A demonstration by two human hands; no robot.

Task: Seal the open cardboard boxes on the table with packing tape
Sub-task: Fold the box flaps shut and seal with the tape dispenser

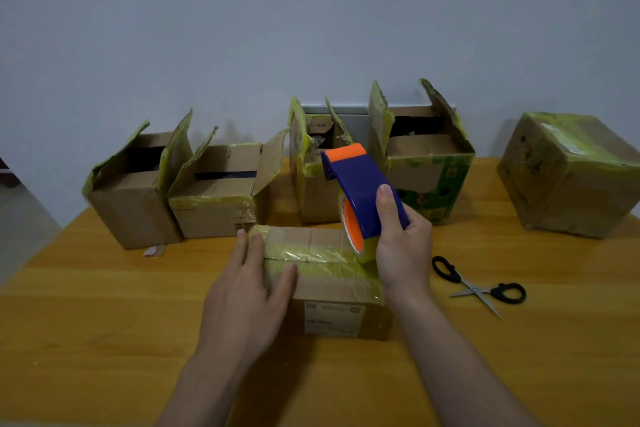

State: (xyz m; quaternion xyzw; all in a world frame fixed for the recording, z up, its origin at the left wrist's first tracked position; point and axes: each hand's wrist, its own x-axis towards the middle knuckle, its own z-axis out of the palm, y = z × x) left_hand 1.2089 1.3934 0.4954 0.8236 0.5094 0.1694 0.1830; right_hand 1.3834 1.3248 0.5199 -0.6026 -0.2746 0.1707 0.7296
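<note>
Head view shows the small carton [325,288] in hand lying on the desk [104,305] directly between the two grips, flaps down, with shiny yellowish tape already across its top. The left grip [242,291] rests flat on the carton's left end, fingers straight and thumb laid along the near edge, pressing rather than clasping. The right grip [401,246] is wrapped round the blue body of the tape dispenser [360,191], whose roll end touches the carton's right end while its orange tip points up and away.

This carton looks light and well worn, so it would likely slide or dent under a hard pull; a flat palm on the lid seems the sound hold. Its taped skin is probably slick. The dispenser looks like rigid plastic, best held round the body as it is.

Beyond the grips stand four boxes with flaps up: the green-printed box [433,184] and the narrow box [311,191] just behind the dispenser, the low box [214,208] and the leftmost box [135,208] beyond the left grip. Their raised flaps sit close to the dispenser's tip and could catch it. Scissors [478,284] lie open just outside the right grip. A closed, taped box [571,173] stands well apart on that side. A paper scrap [154,250] lies by the leftmost box.
</note>
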